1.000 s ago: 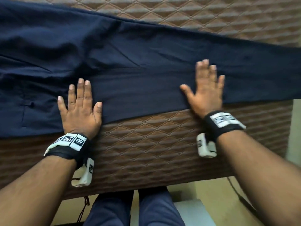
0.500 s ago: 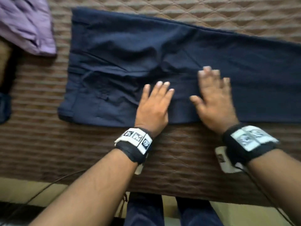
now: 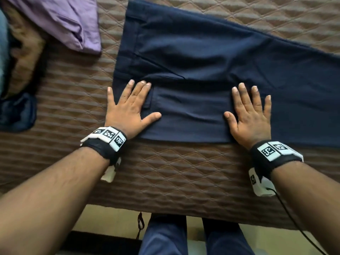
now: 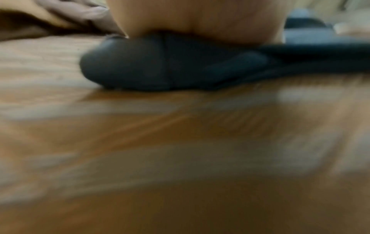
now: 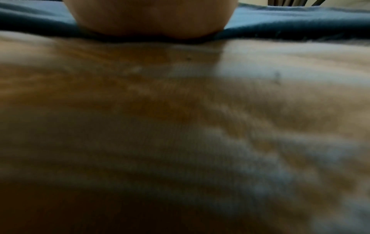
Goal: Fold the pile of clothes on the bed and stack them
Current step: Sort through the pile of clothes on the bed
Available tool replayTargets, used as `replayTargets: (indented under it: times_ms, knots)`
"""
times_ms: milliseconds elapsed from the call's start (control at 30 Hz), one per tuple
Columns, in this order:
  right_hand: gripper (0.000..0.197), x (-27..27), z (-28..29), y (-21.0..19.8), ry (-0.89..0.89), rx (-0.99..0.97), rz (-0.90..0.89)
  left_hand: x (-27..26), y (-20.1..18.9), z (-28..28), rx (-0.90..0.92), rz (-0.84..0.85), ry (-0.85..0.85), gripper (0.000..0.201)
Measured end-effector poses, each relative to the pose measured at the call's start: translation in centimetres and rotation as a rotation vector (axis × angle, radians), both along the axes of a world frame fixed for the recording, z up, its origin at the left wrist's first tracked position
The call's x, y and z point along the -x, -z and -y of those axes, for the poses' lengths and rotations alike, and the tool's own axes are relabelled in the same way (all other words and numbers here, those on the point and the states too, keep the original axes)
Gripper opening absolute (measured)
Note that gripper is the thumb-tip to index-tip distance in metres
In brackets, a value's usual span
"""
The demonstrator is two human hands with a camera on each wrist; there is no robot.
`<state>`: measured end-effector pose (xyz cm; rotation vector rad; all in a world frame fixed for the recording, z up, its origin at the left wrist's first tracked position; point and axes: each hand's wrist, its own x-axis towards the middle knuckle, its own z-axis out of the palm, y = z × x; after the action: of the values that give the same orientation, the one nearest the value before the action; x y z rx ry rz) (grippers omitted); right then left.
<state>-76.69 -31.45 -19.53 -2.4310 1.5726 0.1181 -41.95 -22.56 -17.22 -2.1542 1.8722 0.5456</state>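
I see both palms pressed flat on the navy trousers (image 3: 211, 70), which lie lengthwise across the brown quilted bedspread (image 3: 174, 168). My left hand (image 3: 128, 109) rests fingers spread at the waistband end, my right hand (image 3: 250, 116) likewise, further along the leg. The wristbands (image 3: 108, 137) carry black-and-white square markers, no readable text. A purple garment (image 3: 64, 21) lies far left.

Your hands, left (image 3: 128, 111) and right (image 3: 250, 116), lie flat on the trousers (image 3: 211, 70) on the bed (image 3: 174, 172); a shirt (image 3: 60, 21) lies far left.

Navy trousers (image 3: 211, 57) legs cut off right; wrist views blurred.
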Motion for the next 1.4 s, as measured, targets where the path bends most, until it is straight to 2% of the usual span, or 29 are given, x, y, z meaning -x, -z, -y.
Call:
replayTargets:
  times_ms: [67,167,267,333,400,433,533,633,733,867,933,1000,1100,1167,1233,1333,1400]
  knots:
    - [0.069,0.0,-0.1,-0.3,-0.007,-0.028,-0.013,1.1,-0.9,0.3,0.006,0.026,-0.004,0.092]
    - [0.069,-0.3,0.0,-0.4,-0.016,-0.023,-0.038,4.8,-2.6,0.3,0.195,0.031,0.052,0.08]
    - [0.068,-0.3,-0.2,-0.2,-0.032,0.006,-0.042,11.6,-3.2,1.9,0.358,-0.183,0.222,0.06]
    - [0.068,-0.1,0.0,-0.1,-0.036,0.023,-0.032,16.0,-2.7,4.6,0.336,-0.32,0.253,0.054]
    - [0.067,-0.2,0.1,0.0,-0.052,0.037,-0.012,18.2,-1.7,6.9,0.27,-0.393,0.197,0.058]
    - [0.067,0.0,0.1,0.1,-0.052,0.04,-0.006,18.9,-1.0,7.6,0.231,-0.387,0.178,0.059]
    - [0.068,0.1,0.3,0.1,-0.043,0.047,0.015,19.0,1.0,7.4,0.197,-0.207,0.158,0.059]
    - [0.081,1.9,0.6,-0.3,0.02,0.002,-0.006,19.0,1.7,7.0,0.201,-0.116,0.149,0.059]
    - [0.094,7.1,2.4,-0.9,0.148,-0.039,-0.032,18.8,1.5,7.5,0.091,-0.068,0.113,0.064]
    - [0.098,18.2,6.5,-1.8,0.381,-0.161,-0.091,18.3,0.3,8.2,-0.029,-0.037,0.093,0.064]
    - [0.099,23.3,8.7,-2.6,0.477,-0.196,-0.121,18.8,-0.8,8.8,-0.048,0.026,0.099,0.069]
    - [0.101,26.0,10.0,-3.3,0.547,-0.212,-0.143,20.4,-2.0,9.4,-0.014,0.093,0.12,0.074]
    - [0.097,23.5,9.9,-3.8,0.49,-0.149,-0.121,24.0,-2.5,11.0,0.148,0.011,0.208,0.065]
    - [0.084,18.4,9.2,-3.6,0.297,-0.091,-0.022,26.5,-1.9,13.0,0.186,-0.085,0.3,0.059]
    - [0.07,13.1,8.9,-2.8,0.121,-0.047,0.041,28.1,-1.2,15.0,0.116,-0.136,0.314,0.062]
    - [0.064,9.5,10.1,-1.5,0.147,-0.077,0.054,27.2,-0.1,16.9,0.057,-0.054,0.24,0.075]
    - [0.066,10.1,10.2,-0.7,0.197,-0.077,0.029,25.4,-0.3,18.0,-0.008,-0.008,0.198,0.088]
